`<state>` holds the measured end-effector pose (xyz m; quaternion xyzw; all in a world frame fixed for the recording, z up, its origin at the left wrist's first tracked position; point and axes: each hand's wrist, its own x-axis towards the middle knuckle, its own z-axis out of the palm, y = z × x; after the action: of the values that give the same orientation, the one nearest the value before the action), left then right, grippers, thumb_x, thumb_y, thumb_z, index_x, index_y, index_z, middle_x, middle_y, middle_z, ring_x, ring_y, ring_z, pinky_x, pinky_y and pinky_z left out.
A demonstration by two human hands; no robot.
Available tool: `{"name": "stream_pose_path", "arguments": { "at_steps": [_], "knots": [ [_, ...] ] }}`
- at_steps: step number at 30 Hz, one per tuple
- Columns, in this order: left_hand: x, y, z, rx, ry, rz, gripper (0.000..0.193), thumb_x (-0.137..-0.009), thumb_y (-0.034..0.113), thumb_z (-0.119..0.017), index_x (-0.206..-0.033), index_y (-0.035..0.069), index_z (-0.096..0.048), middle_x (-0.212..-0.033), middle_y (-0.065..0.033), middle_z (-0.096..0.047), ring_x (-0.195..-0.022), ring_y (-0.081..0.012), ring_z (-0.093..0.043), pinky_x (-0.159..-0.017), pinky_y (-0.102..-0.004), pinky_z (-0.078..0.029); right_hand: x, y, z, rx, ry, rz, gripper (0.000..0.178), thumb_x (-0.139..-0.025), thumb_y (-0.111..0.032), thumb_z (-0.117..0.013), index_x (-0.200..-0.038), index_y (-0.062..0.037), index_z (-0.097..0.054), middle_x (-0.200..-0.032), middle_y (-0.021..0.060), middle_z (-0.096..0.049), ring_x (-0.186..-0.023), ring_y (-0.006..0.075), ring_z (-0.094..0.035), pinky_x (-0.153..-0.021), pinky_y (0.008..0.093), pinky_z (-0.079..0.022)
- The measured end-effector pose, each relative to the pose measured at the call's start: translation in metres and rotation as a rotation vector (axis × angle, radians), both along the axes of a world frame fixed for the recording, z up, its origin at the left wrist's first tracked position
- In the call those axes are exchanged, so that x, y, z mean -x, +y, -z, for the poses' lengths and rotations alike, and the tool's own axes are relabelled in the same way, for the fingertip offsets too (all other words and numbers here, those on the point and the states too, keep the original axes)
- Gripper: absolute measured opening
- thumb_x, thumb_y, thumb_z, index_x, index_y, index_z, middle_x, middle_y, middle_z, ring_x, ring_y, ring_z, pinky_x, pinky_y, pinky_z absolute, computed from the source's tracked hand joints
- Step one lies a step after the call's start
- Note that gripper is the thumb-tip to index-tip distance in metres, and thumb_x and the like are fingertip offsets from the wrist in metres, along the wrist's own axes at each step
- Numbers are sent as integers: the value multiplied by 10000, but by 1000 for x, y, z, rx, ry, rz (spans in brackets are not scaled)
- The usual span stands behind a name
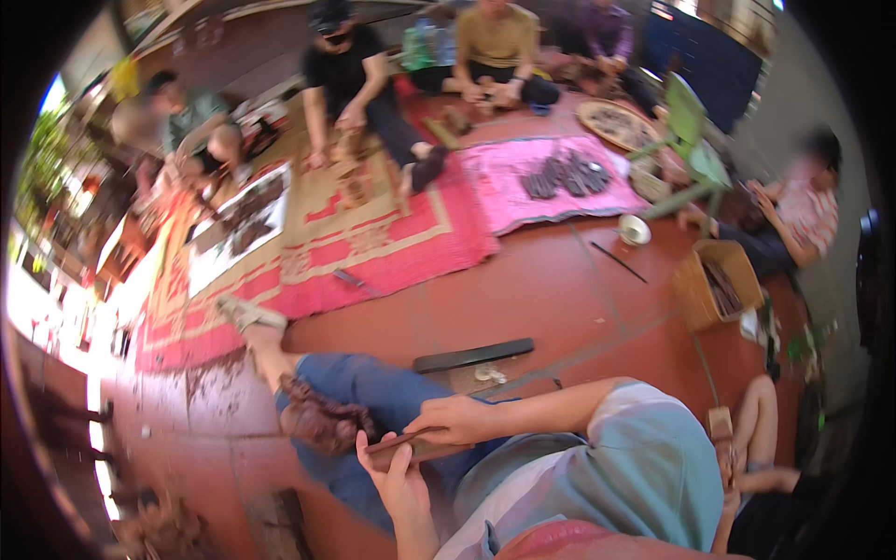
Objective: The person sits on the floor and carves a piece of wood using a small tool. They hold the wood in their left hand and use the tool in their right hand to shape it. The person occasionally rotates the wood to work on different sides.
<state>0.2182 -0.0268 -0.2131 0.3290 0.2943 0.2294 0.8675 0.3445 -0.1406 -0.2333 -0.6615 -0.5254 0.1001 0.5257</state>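
Observation:
A brown flat strip, perhaps folded sandpaper, is held over my lap between both hands. My left hand grips its left end from below, thumb and fingers around it. My right hand pinches its upper edge from above, fingers curled. Just left of my hands a dark reddish-brown carved wooden figure rests on my blue-trousered leg. The figure's right side lies close to my left fingertips. What the strip is made of cannot be told for sure.
On the floor ahead lie a dark long bar and a thin dark stick. A cardboard box with brown pieces stands right. Several people sit around a red mat and a pink cloth bearing dark pieces. A green chair lies tipped.

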Motion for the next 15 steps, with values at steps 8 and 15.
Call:
{"name": "stream_pose_path", "arguments": {
  "at_steps": [8,15],
  "knots": [
    [6,24,4,-203,41,113,583,-748,-79,-640,-1244,84,-381,-1009,-45,-512,-952,-139,-525,-834,-264,-442,-2,5,-2,-64,-153,111,237,-738,-69,-676,-974,-91,-659,-712,61,-558,-617,212,-577,-553,298,-478],
    [27,20,9,-117,-21,164,783,-687,-150,-574,-1350,136,-270,-1121,-82,-468,-1038,-179,-496,-900,-329,-423,-3,3,-3,-86,-210,76,235,-739,-54,-672,-972,-82,-665,-705,52,-554,-606,193,-568,-546,293,-476]
  ]
}}
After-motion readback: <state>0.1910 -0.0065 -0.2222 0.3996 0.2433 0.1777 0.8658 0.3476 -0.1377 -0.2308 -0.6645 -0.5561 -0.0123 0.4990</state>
